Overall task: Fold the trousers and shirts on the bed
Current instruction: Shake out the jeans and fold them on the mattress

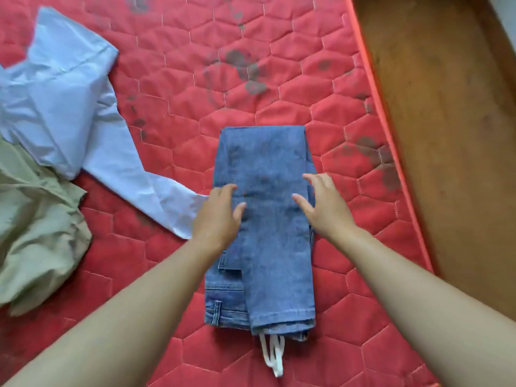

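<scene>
Your forearms: two, both bare, coming in from the bottom corners and converging on the middle of the bed.
Drawstring [275, 356]: one white cord, its loose ends trailing out from under the near end of the denim onto the mattress.
Jeans [279, 275]: one pair, blue denim, folded into a long narrow stack. It lies in the middle of the mattress and runs straight away from you, with the hem and a belt loop showing at the near end.
Your left hand [220, 216]: one, palm down on the left edge of the jeans about halfway along. The fingers are relaxed and lie on the cloth, the thumb points inward across the denim, and nothing is pinched.
Your right hand [321, 208]: one, palm down at the right edge of the jeans, level with the left. Fingers and thumb are spread wide and straight. I cannot tell whether it presses the cloth or sits just above it.
Olive garment [36, 227]: one, crumpled at the left edge of the mattress.
Shirt [64, 101]: one, light blue and unfolded, at far left. One sleeve stretches toward the jeans and ends just beside your left hand.
Mattress [279, 79]: one, red, quilted in hexagons, with several dark stains.
Wooden surface [446, 135]: one brown strip beyond the mattress's right edge.
</scene>
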`<state>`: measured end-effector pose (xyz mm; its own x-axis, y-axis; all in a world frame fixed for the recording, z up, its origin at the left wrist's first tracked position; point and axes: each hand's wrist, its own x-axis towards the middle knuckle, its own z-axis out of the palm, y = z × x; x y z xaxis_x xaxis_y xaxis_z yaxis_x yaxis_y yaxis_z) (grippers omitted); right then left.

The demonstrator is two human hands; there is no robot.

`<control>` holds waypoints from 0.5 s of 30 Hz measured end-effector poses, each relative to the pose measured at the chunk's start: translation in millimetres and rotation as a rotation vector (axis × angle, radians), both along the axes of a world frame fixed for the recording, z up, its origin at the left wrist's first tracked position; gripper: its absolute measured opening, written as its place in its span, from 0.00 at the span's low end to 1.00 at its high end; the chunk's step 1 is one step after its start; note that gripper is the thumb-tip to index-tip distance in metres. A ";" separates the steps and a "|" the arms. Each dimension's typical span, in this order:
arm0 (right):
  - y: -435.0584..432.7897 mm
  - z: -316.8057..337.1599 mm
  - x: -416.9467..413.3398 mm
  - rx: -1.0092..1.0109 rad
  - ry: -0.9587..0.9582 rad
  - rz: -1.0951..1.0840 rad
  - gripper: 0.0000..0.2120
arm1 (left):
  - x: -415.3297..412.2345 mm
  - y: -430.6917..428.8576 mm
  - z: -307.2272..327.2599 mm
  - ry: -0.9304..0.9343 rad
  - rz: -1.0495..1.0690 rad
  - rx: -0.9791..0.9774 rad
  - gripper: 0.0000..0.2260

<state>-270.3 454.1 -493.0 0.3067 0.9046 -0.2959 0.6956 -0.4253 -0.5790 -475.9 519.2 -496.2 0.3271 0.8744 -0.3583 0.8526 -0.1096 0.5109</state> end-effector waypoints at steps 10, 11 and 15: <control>-109.0 -75.1 -67.1 -0.128 0.056 -0.354 0.30 | -12.0 -81.4 -69.8 0.140 0.170 0.082 0.25; -115.2 -76.6 -71.4 -0.127 0.055 -0.383 0.29 | -11.1 -85.2 -70.9 0.142 0.195 0.087 0.24; -134.0 -79.5 -77.5 -0.106 0.021 -0.460 0.20 | -14.5 -95.2 -72.5 0.201 0.182 0.094 0.16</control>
